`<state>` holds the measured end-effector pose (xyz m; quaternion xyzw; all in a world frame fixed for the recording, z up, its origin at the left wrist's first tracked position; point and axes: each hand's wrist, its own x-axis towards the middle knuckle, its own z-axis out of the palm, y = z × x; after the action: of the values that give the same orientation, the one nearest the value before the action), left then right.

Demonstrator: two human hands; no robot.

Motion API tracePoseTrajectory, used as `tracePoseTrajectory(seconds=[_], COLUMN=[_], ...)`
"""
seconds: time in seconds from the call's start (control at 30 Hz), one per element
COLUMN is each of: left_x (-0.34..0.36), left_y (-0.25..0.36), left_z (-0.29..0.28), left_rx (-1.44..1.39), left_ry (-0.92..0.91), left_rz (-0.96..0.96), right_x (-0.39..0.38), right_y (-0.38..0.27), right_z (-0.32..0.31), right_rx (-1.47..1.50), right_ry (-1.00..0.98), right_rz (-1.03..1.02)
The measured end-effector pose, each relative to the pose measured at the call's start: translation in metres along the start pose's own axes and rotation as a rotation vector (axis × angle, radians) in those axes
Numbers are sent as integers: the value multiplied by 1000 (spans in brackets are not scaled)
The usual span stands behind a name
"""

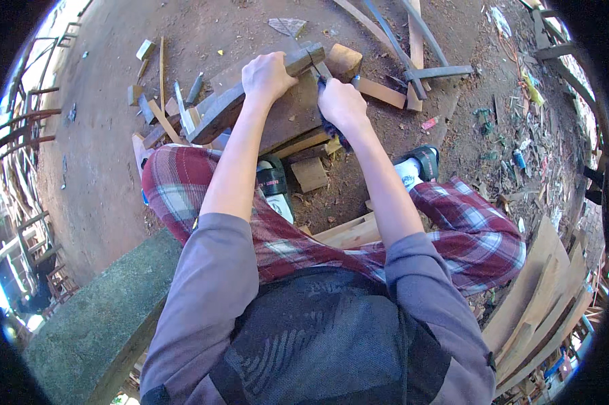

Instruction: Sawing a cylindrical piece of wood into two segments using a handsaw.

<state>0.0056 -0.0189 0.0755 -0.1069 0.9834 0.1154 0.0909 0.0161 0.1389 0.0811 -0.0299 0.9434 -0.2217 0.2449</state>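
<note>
From the head view I find both hands forward of the knees, working on a stack of timber on bare ground. The left hand (267,75) is clenched over the top of a long grey-brown wooden bar (250,94); the fingers wrap its far edge, so I cannot see the fingertips. The bar's long axis runs on a diagonal — from the lower left, near a loose cluster of offcuts (159,108), up to the right, where its end passes just beyond the left hand. It rests on a broader dark plank (287,121) beneath.

The right hand (341,104) sits just to the right of the bar's upper end, close beside the left hand but not touching it. It is closed round a dark-handled tool; a thin dark blade (316,67) rises from the fist and meets the bar at its end. The handle is mostly hidden in the palm, so I cannot tell what kind of tool it is.

The working point therefore lies between the two hands, up and slightly left of the right knuckles — the right hand is nearer to it. A pale wooden block (345,61) lies just behind the blade, and a sandalled foot (419,162) is planted to the right.
</note>
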Motion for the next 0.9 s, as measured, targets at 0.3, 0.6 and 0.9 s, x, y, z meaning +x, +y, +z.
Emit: tracePoseTrajectory(seconds=[0.3,0.6,0.9], left_x=[1,2,8], left_y=[-8,-2,-13], left_z=[2,2,1], left_rx=[-2,6,29], left_ry=[26,105,19], left_rz=[15,54,24], right_x=[-72,2,-69], right_y=[15,-1,21], right_z=[-44,-8,-45], right_rx=[-152,-31,-146], right_ry=[-118,-49,-119], right_rz=[35,-19,9])
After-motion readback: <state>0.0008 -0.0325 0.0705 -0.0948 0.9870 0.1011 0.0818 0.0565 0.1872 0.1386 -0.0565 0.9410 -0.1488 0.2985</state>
